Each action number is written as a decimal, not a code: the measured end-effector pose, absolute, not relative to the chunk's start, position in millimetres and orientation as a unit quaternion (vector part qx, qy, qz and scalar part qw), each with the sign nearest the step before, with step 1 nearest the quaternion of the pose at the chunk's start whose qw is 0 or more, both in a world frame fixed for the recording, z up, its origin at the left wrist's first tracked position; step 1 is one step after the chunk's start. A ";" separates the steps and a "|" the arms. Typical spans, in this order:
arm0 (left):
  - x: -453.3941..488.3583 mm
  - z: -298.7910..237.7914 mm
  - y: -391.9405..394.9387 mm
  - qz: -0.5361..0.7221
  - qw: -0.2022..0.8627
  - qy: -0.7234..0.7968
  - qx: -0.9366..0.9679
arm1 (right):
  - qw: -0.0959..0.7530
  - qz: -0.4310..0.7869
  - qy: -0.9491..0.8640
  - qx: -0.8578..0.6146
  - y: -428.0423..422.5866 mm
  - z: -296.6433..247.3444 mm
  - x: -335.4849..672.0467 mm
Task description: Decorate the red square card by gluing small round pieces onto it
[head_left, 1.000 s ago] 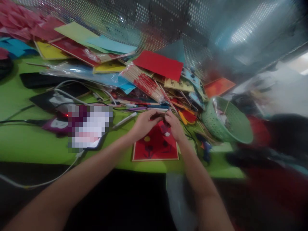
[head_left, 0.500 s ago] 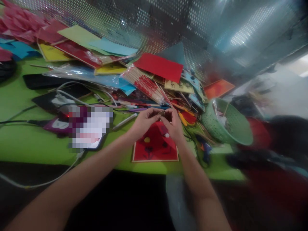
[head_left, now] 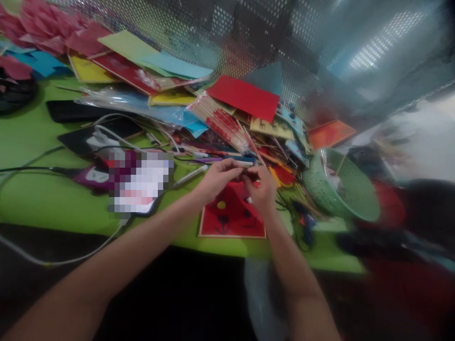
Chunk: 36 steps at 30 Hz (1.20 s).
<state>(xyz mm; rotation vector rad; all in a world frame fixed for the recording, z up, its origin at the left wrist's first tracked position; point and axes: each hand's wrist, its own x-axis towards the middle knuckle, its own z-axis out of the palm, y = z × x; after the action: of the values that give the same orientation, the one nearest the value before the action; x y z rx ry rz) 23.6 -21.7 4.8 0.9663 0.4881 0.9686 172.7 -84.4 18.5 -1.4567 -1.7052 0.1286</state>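
My left hand [head_left: 216, 177] and my right hand [head_left: 262, 188] meet fingertip to fingertip just above a red card [head_left: 231, 217] with dark flower shapes and a yellow dot. Both pinch a small dark piece [head_left: 244, 176] between thumb and fingers; it is too small and blurred to name. The red card lies flat on the green table [head_left: 42, 199], near its front edge. A bundle of thin sticks in clear wrap [head_left: 222, 124] lies just beyond my hands.
A green perforated basket [head_left: 339, 185] stands tilted at the right. Coloured cards and paper sheets [head_left: 245, 97] are heaped along the back. Cables [head_left: 106, 132] and a blurred-out flat object [head_left: 140, 180] lie at the left. A perforated metal wall [head_left: 220, 28] backs the table.
Both hands stay pinched together over the red card, with small shifts of the fingers. The view has drifted slightly, moving everything a little rightward.
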 end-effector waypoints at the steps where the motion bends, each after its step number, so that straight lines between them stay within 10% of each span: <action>1: 23.5 4.9 -21.6 0.442 0.747 0.225 0.443 | 0.432 0.051 -0.682 -0.588 -84.4 17.8 172.4; 36: 20.8 5.4 -19.2 0.422 0.748 0.236 0.455 | 0.445 0.064 -0.661 -0.601 -82.8 14.3 174.0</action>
<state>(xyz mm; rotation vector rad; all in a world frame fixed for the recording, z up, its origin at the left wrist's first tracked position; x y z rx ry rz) 20.8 -19.2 5.4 0.9958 0.5156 0.9236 174.0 -82.8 14.3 -1.4889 -1.6385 0.1579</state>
